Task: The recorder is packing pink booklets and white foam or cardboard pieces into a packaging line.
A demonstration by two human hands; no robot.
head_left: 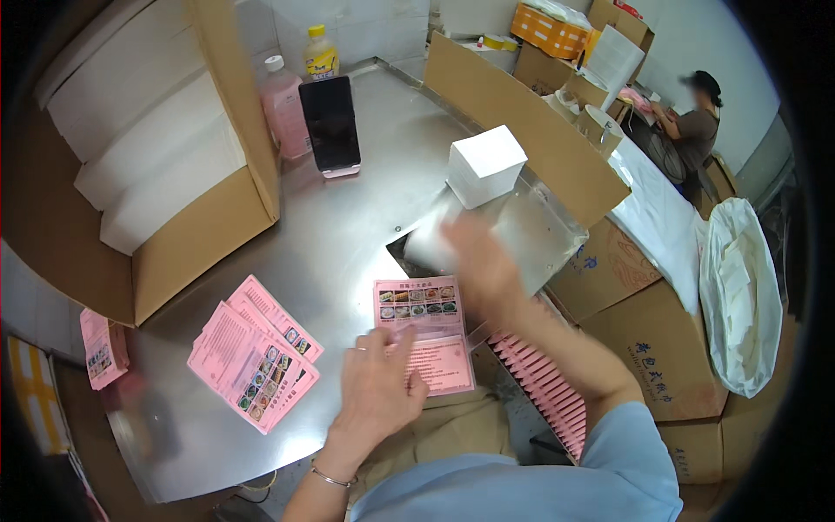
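My left hand (pixel 383 383) grips the left side of a pink printed packet (pixel 444 361) at the table's near edge, with thumb and fingers on it. The packet shows small food pictures on its upper half and lines of print below, with a clear, shiny strip across its middle. My right hand (pixel 483 261) is smeared by motion just beyond the packet, so its fingers cannot be made out. Beside it is a blurred white shape (pixel 430 245); whether the hand holds it is unclear. Behind stands a white block-like stack (pixel 487 165).
Pink printed cards (pixel 257 365) lie in a fanned pile at left. An open carton (pixel 200 244) holds white stacks. A phone (pixel 330 126) stands before a pink bottle (pixel 283 109). Pink packets (pixel 544 391) fill a row beside my right arm. Another person (pixel 696 126) sits far right.
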